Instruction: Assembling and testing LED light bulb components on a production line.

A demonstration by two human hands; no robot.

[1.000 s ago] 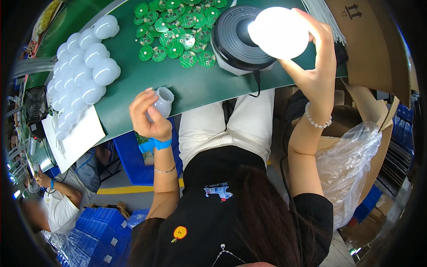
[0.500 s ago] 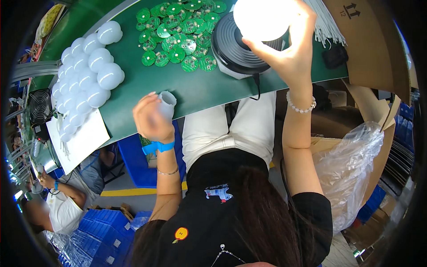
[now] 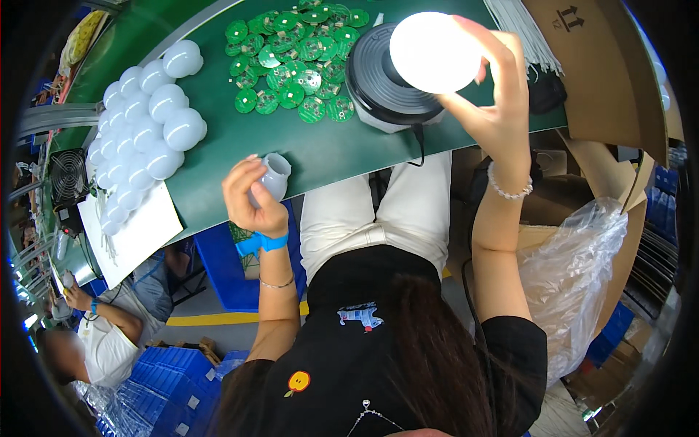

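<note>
Between the thumb and fingers of my right hand [image 3: 502, 109] is a brightly glowing white globe [image 3: 435, 52]. It is over or just above the right part of a round black device [image 3: 389, 80] with ringed grooves and a cord; I cannot tell whether they touch. My left hand [image 3: 251, 200], at the table's near edge, is closed round a translucent white bulb shell [image 3: 275, 173] whose open neck faces up and away from me. Part of the shell is hidden by the fingers. Beyond, between my hands, lies a heap of round green circuit boards [image 3: 291, 65].
Several white globes [image 3: 164, 102] sit clustered at the left of the green table [image 3: 218, 146], beside a white sheet [image 3: 156, 226]. White wires [image 3: 517, 33], a small black object [image 3: 546, 93] and a cardboard box [image 3: 611, 80] are at the right. A co-worker [image 3: 109, 335] sits at far left.
My right hand has moved slightly right and nearer to me with the glowing globe, baring more of the round device. My left hand has turned a little with the bulb shell.
</note>
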